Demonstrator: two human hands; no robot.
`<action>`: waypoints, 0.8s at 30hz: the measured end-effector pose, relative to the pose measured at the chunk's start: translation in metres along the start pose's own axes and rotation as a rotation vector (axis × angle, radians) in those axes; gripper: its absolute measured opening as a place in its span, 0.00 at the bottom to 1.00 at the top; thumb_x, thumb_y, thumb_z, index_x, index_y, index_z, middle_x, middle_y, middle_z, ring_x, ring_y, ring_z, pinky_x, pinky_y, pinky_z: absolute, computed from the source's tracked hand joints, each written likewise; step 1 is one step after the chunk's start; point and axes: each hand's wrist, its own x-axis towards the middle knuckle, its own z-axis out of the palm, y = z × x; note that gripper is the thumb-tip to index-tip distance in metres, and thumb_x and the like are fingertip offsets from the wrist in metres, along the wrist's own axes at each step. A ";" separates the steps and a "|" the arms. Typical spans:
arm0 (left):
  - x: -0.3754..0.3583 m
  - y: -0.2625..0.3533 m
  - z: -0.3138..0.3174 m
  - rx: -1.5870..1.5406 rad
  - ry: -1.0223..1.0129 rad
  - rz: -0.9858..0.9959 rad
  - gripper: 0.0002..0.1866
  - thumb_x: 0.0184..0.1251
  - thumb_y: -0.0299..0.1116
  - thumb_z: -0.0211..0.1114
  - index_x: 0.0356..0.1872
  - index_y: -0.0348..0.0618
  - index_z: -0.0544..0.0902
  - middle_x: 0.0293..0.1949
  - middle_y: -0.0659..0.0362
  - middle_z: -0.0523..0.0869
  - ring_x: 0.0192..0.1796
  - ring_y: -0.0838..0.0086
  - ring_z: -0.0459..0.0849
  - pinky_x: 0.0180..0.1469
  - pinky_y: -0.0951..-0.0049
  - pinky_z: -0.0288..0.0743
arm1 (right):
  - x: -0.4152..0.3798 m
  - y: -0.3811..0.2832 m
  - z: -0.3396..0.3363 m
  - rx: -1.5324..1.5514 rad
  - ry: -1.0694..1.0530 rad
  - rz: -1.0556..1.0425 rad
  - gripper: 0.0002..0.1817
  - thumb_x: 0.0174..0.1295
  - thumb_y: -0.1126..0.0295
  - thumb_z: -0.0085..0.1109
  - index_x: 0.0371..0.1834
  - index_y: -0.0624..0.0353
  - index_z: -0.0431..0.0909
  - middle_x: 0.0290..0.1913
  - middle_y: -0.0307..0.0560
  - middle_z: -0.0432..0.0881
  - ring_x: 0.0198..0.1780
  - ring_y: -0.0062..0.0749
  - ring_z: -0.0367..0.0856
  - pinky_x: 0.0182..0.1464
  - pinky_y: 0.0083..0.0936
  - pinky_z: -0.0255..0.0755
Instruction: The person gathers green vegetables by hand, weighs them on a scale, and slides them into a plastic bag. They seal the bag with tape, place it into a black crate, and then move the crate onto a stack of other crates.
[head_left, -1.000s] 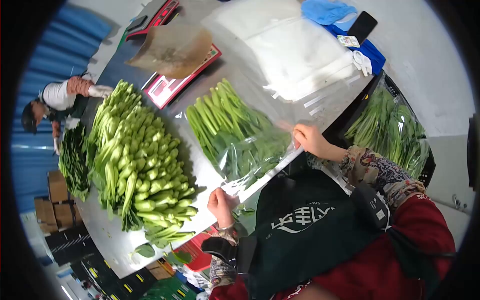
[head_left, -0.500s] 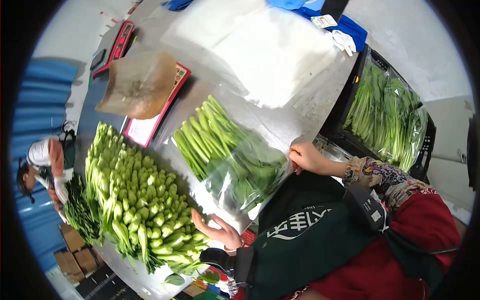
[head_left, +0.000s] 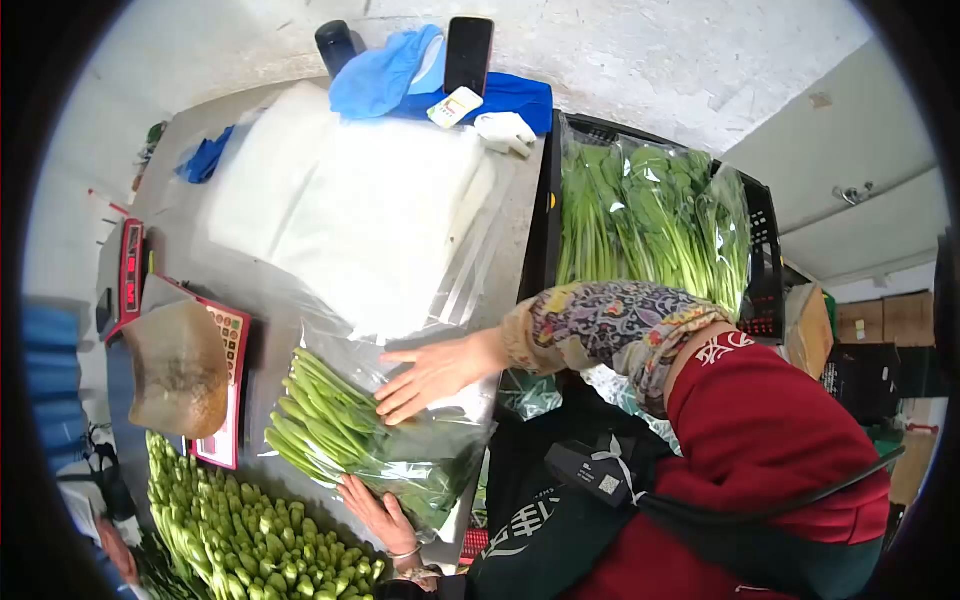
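Observation:
A clear plastic bag of leafy green stalks lies on the metal table in front of me. My right hand lies flat, fingers spread, on the bag's upper side. My left hand is under or against the bag's near edge, fingers along the plastic. Whether either hand grips the bag is unclear; both press on it. My sleeves are patterned, over a red top and dark apron.
A big heap of loose green stalks lies left of the bag. A red scale with brown paper stands beside it. A stack of clear bags covers mid-table. A black crate holds bagged greens. A phone rests on blue cloth.
My right hand left the bag's open edge and now lies flat on top of it. My left hand moved to the bag's near side. My view swung right, toward the crate.

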 end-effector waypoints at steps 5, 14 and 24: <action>-0.003 -0.001 -0.004 -0.283 0.058 -0.058 0.29 0.73 0.43 0.40 0.68 0.34 0.57 0.70 0.47 0.58 0.74 0.53 0.48 0.72 0.59 0.38 | 0.008 0.006 0.014 0.042 0.168 -0.062 0.21 0.61 0.73 0.43 0.59 0.53 0.68 0.62 0.39 0.71 0.70 0.29 0.59 0.72 0.53 0.38; 0.033 0.164 0.004 -0.313 0.184 0.186 0.36 0.61 0.36 0.60 0.68 0.36 0.56 0.63 0.47 0.66 0.64 0.64 0.67 0.64 0.67 0.63 | -0.024 -0.070 -0.175 0.640 0.928 0.849 0.14 0.67 0.69 0.41 0.46 0.65 0.74 0.42 0.47 0.80 0.43 0.28 0.78 0.49 0.25 0.70; 0.086 0.367 0.172 -1.310 -0.708 0.100 0.28 0.59 0.26 0.64 0.61 0.36 0.64 0.49 0.56 0.78 0.49 0.73 0.77 0.53 0.74 0.71 | -0.346 -0.100 -0.188 0.260 1.039 1.760 0.19 0.68 0.60 0.44 0.32 0.69 0.71 0.26 0.57 0.74 0.28 0.43 0.72 0.35 0.34 0.66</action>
